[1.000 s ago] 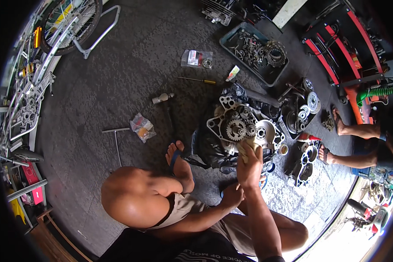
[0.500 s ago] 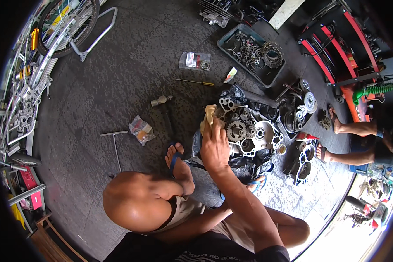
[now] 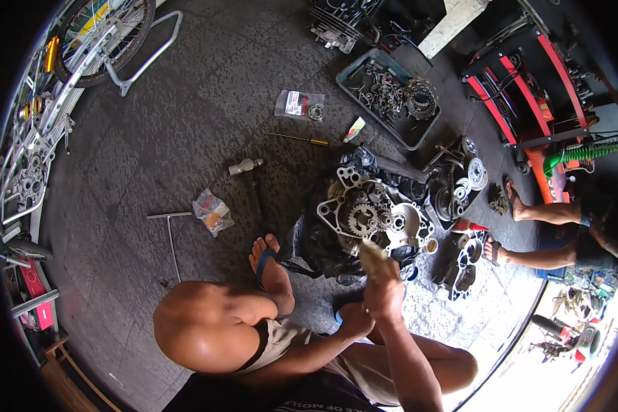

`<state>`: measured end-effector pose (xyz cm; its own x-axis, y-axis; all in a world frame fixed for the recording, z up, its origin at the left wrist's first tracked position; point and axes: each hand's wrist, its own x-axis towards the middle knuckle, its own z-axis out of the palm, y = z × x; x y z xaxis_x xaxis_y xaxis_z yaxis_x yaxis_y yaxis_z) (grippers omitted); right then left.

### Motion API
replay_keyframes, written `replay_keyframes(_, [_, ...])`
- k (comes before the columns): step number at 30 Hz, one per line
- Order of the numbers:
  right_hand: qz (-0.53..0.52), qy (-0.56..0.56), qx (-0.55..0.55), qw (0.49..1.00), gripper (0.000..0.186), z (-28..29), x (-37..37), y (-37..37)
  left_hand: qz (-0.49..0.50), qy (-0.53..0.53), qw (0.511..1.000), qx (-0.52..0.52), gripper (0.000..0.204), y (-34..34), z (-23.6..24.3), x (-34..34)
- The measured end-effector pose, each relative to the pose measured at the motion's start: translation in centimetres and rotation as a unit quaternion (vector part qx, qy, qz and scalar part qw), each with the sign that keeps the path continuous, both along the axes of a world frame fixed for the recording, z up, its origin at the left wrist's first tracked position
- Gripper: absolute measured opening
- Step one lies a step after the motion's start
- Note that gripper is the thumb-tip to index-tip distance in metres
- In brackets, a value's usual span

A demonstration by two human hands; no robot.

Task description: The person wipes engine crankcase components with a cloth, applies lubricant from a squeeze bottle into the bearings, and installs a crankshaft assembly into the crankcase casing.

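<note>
A tan rag (image 3: 373,257) is bunched in the fingers of my right hand (image 3: 384,294), at the near edge of an opened engine crankcase (image 3: 410,232). Gears (image 3: 365,221) stand exposed inside that case, which rests on black plastic sheeting (image 3: 307,237). My left hand (image 3: 357,320) is closed just below and left of the right one, between my knees. Whatever its fingers may hold is hidden.
A hammer (image 3: 246,166), a screwdriver (image 3: 299,139) and a T-handle wrench (image 3: 174,240) lie on the floor. Beyond is a parts tray (image 3: 353,84). A second case half (image 3: 465,264) lies right, near another person's feet (image 3: 498,251). A red tool rack (image 3: 522,82) stands behind.
My right hand has drawn the rag from the case's far left side back toward me, uncovering the left flange. My left hand has come into sight beside it. The view has shifted slightly.
</note>
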<state>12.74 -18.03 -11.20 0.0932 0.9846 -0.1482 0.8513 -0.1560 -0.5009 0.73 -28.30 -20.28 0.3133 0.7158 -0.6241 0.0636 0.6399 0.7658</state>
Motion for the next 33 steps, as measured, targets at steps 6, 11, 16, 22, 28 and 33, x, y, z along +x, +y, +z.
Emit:
replay_keyframes(6, [-0.115,0.034,0.107,0.987,0.036,4.0,3.9,9.8,-0.03,-0.039,0.998,0.028,0.039,-1.3,-1.8,6.8])
replay_keyframes(11, [0.23,0.098,0.028,0.968,0.036,1.7,2.3,20.4,-0.053,0.014,0.996,0.068,0.039,-1.3,-2.2,6.6])
replay_keyframes(16, [0.268,0.017,-0.214,0.939,0.026,0.7,4.0,25.6,-0.036,-0.039,0.998,-0.015,0.03,0.2,-0.9,6.2])
replay_keyframes(22, [0.172,0.113,-0.032,0.978,0.031,-2.1,13.4,14.6,-0.027,-0.071,0.994,-0.075,0.027,1.0,-0.6,5.7])
replay_keyframes(28, [-0.025,0.084,0.03,0.996,0.026,-2.1,16.6,6.0,-0.106,-0.032,0.99,-0.087,0.029,-0.1,-2.0,6.2])
replay_keyframes(33, [0.001,0.126,-0.089,0.988,0.027,0.1,13.9,1.3,-0.088,-0.032,0.989,-0.112,0.032,0.8,-0.7,6.4])
